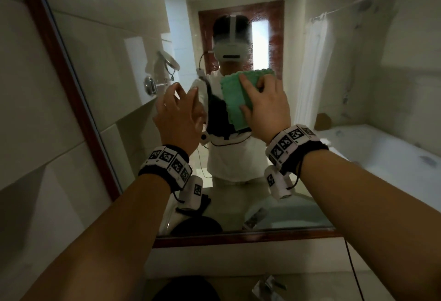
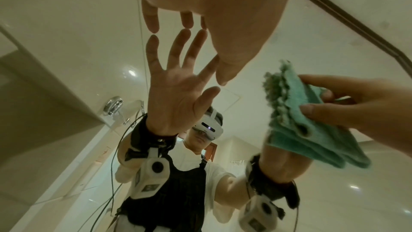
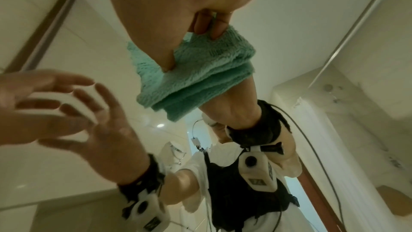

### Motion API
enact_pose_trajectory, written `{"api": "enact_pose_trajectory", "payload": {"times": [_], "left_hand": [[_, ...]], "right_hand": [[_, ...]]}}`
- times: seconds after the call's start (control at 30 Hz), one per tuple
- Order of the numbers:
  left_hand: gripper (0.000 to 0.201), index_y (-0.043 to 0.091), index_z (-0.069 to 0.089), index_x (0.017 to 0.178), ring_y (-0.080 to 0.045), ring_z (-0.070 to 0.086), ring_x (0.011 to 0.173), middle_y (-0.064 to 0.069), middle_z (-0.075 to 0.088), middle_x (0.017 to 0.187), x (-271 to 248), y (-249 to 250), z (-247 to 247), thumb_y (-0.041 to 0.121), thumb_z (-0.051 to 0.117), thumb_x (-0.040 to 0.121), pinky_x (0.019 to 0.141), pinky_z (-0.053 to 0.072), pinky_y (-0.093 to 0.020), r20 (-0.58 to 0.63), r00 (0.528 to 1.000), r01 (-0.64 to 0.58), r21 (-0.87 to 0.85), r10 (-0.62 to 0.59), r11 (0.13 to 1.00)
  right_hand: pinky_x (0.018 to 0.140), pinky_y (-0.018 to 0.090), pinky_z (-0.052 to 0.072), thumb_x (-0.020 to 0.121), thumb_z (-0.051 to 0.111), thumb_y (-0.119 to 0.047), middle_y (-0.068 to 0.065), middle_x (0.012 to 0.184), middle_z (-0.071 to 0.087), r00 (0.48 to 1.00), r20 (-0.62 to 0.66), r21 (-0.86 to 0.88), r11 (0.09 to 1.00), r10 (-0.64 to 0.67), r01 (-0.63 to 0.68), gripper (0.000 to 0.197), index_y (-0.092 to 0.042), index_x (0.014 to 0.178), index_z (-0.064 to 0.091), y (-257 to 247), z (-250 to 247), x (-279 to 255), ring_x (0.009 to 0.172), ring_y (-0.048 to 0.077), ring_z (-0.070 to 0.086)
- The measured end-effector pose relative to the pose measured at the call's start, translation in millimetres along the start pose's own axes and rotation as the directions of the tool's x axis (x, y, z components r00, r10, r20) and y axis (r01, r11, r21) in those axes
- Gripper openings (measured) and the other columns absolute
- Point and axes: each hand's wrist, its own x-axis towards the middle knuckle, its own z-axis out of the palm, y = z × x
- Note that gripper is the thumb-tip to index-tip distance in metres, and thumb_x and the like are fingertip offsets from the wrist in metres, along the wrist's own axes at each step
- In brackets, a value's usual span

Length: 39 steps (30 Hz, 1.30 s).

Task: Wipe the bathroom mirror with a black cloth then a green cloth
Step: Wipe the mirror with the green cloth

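Observation:
The bathroom mirror [image 1: 334, 85] with a brown frame [image 1: 71, 90] fills the head view. My right hand [image 1: 265, 107] grips a folded green cloth [image 1: 235, 100] and holds it flat against the glass at mid height. In the left wrist view the right hand [image 2: 356, 105] pinches the green cloth [image 2: 301, 112] between thumb and fingers. The right wrist view shows fingers [image 3: 211, 24] curled into the green cloth [image 3: 200, 77]. My left hand [image 1: 179, 109] is spread just left of the cloth, fingertips [image 2: 153, 27] touching the glass and holding nothing. I cannot pick out a black cloth for certain.
A tiled wall [image 1: 28, 121] lies left of the frame. Below the mirror, a dark rounded object [image 1: 188, 288] and a crumpled wrapper [image 1: 267, 286] lie on the counter. A bathtub [image 1: 381, 157] and a white shower curtain [image 1: 310, 66] appear as reflections.

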Motion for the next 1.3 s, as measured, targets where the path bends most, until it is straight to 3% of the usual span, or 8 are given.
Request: {"api": "enact_pose_trajectory", "payload": {"times": [0.1,0.33,0.53,0.63,0.8,0.93,1.13,1.3], "left_hand": [[0.070,0.033,0.047,0.137,-0.032,0.037,0.133,-0.006,0.036,0.150,-1,15,0,0.048,0.077,0.075,0.102,0.043,-0.051,-0.043,0.998,0.045,0.029,-0.044,0.999],[0.075,0.024,0.046,0.136,-0.036,0.031,0.138,-0.011,0.032,0.151,-1,30,1,0.032,0.085,0.072,0.100,0.042,-0.057,-0.038,0.990,0.137,0.034,-0.136,0.990],[0.075,0.023,0.045,0.137,-0.036,0.028,0.140,-0.011,0.028,0.154,1,33,-2,0.035,0.084,0.074,0.100,0.043,-0.060,-0.006,0.985,0.173,0.048,-0.172,0.984],[0.076,0.022,0.043,0.139,-0.037,0.027,0.142,-0.012,0.026,0.155,0,33,-1,0.035,0.083,0.075,0.101,0.043,-0.060,0.002,0.984,0.178,0.052,-0.178,0.983],[0.077,0.023,0.042,0.139,-0.037,0.028,0.141,-0.012,0.026,0.156,0,35,1,0.030,0.084,0.075,0.100,0.045,-0.058,-0.003,0.984,0.179,0.047,-0.179,0.983],[0.078,0.025,0.039,0.140,-0.036,0.028,0.141,-0.011,0.026,0.156,1,34,0,0.034,0.082,0.076,0.100,0.045,-0.055,0.009,0.984,0.174,0.069,-0.175,0.982],[0.078,0.023,0.036,0.141,-0.036,0.027,0.142,-0.012,0.024,0.157,1,39,-1,0.033,0.080,0.078,0.102,0.043,-0.058,0.028,0.981,0.188,0.059,-0.190,0.980],[0.076,0.017,0.039,0.141,-0.034,0.025,0.143,-0.012,0.024,0.157,0,66,-1,0.034,0.078,0.079,0.108,0.037,-0.054,-0.017,0.979,0.202,0.044,-0.202,0.978]], "right_hand": [[0.092,0.045,0.048,0.086,0.063,-0.040,0.016,0.124,0.042,0.996,-0.014,0.007,0.996,0.091,-0.091,0.074,-0.030,0.151,0.030,39,-16,-4,0.111,0.032,0.043],[0.102,0.046,0.043,0.089,0.064,-0.035,0.019,0.132,0.037,0.931,-0.026,0.032,0.931,0.365,-0.364,0.074,-0.030,0.153,0.026,150,-51,-33,0.118,0.034,0.040],[0.098,0.046,0.041,0.090,0.064,-0.034,0.022,0.130,0.039,0.913,-0.040,0.026,0.914,0.406,-0.405,0.072,-0.026,0.153,0.029,170,-57,-40,0.115,0.036,0.040],[0.097,0.044,0.041,0.090,0.064,-0.036,0.022,0.131,0.038,0.940,-0.023,-0.003,0.940,0.341,-0.341,0.072,-0.027,0.153,0.028,150,-52,-36,0.115,0.036,0.041],[0.092,0.046,0.047,0.085,0.068,-0.038,0.020,0.128,0.042,0.995,0.030,-0.024,0.995,0.097,-0.097,0.073,-0.028,0.149,0.035,80,-33,-12,0.113,0.035,0.045],[0.089,0.044,0.045,0.083,0.059,-0.050,0.019,0.118,0.053,0.991,0.070,-0.095,0.988,-0.111,0.118,0.069,-0.025,0.145,0.043,25,-15,-8,0.106,0.035,0.052],[0.090,0.044,0.045,0.083,0.059,-0.049,0.017,0.117,0.053,0.988,0.063,-0.078,0.986,-0.142,0.147,0.069,-0.027,0.147,0.042,37,-16,-10,0.107,0.034,0.052],[0.085,0.044,0.048,0.084,0.067,-0.043,0.016,0.117,0.049,1.000,0.014,-0.043,0.999,-0.023,0.024,0.074,-0.028,0.149,0.037,95,-32,-14,0.104,0.033,0.049]]}}
